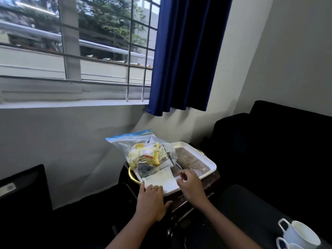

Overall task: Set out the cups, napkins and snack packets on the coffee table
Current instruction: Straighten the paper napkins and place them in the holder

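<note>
A white tray (209, 159) rests on a small side table under the window. A clear zip bag (143, 151) of yellow snack packets stands in its left part. A stack of white napkins (161, 178) lies at the tray's near edge. My left hand (151, 200) lies flat on the napkins' near left corner, fingers spread. My right hand (190, 184) hovers at the napkins' right edge with its fingertips pinched together; whether it holds a napkin is unclear. Two white cups (301, 234) stand on the dark coffee table (251, 203) at the bottom right.
A dark sofa (287, 141) fills the right side behind the coffee table. A blue curtain (186, 56) hangs above the tray. A dark seat (21, 191) stands at the left. The side table (210, 180) has a gold handle at its left.
</note>
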### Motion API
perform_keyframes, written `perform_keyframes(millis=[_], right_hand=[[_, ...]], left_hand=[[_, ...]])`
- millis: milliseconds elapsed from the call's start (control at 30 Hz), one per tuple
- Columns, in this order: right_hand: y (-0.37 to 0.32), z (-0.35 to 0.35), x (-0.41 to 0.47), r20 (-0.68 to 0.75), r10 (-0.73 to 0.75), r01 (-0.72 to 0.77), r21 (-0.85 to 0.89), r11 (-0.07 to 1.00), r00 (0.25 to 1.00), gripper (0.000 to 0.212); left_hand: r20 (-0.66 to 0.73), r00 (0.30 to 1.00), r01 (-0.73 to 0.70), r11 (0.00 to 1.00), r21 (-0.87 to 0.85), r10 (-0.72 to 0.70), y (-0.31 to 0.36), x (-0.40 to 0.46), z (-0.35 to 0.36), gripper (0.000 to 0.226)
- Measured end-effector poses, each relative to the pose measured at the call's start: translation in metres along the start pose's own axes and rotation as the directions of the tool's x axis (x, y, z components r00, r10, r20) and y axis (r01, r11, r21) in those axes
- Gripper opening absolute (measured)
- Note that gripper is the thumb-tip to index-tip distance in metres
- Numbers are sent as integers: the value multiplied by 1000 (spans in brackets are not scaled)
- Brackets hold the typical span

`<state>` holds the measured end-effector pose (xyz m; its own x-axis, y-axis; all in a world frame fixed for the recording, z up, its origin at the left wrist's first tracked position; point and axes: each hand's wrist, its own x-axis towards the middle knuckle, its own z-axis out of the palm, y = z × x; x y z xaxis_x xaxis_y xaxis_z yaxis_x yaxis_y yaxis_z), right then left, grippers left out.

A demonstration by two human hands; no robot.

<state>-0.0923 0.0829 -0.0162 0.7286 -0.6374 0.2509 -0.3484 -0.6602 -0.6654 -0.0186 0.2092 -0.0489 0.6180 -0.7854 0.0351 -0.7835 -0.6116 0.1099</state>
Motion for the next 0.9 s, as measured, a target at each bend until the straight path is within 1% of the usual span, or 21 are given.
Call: perform_keyframes(millis=[167, 200, 233, 267, 300, 333, 367, 467, 533, 567, 600, 633, 667, 733, 800, 900], right_hand=[[8, 17, 42, 134, 151, -124, -190, 974, 979, 21], [7, 20, 46, 163, 186, -150, -210, 966, 969, 21], [6, 24, 49, 188, 214, -170, -222, 960, 959, 17], [4, 27, 50, 210, 236, -187, -229, 955, 949, 17], [1, 30, 52, 228, 246, -194, -229, 954, 942, 24], [0, 33, 54, 240, 261, -207, -227, 952, 935, 25], [-1, 35, 55, 252, 272, -217, -224, 950, 929, 20], [-2, 39, 57, 281, 317, -256, -233, 938, 906, 54], [0, 40, 57, 290, 340, -277, -235, 931, 895, 59], [0, 40, 58, 296, 353, -292, -232, 928, 888, 56], [1, 40, 58, 295, 359, -302, -224, 927, 885, 46], [1, 40, 59, 291, 360, -305, -217, 927, 886, 30], [1, 41, 58, 281, 359, -312, -199, 929, 890, 23], [0, 42, 58, 257, 352, -313, -180, 933, 900, 31], [-3, 41, 56, 224, 342, -307, -177, 935, 913, 30], [-8, 38, 53, 225, 295, -280, -99, 955, 929, 27]], left_hand=[[26, 1000, -7, 1000, 14, 7, 1, -1, -2, 64], [35, 999, -6, 1000, 15, 6, 1, -1, -4, 64], [45, 999, -5, 1000, 18, 4, 1, -1, -5, 64], [56, 998, -5, 1000, 22, 4, 2, -2, -6, 63], [64, 998, -4, 1000, 26, 2, 2, -2, -8, 63], [70, 998, -4, 1000, 27, 2, 2, -2, -9, 63], [75, 997, -4, 1000, 24, 2, 2, -2, -10, 63], [76, 997, 1, 1000, 8, -2, 2, -4, -12, 64], [80, 997, 4, 1000, 4, -4, 3, -4, -12, 65], [83, 997, 4, 1000, 3, -5, 3, -4, -13, 65], [85, 996, 4, 1000, 3, -5, 3, -4, -13, 65], [86, 996, 4, 1000, 4, -5, 3, -3, -13, 65], [87, 996, 4, 1000, 5, -5, 3, -3, -12, 65], [86, 996, 7, 1000, 2, -7, 3, -3, -12, 65], [81, 997, 9, 1000, -4, -9, 3, -3, -12, 64], [77, 997, 10, 1000, -10, -9, 3, -3, -13, 64]])
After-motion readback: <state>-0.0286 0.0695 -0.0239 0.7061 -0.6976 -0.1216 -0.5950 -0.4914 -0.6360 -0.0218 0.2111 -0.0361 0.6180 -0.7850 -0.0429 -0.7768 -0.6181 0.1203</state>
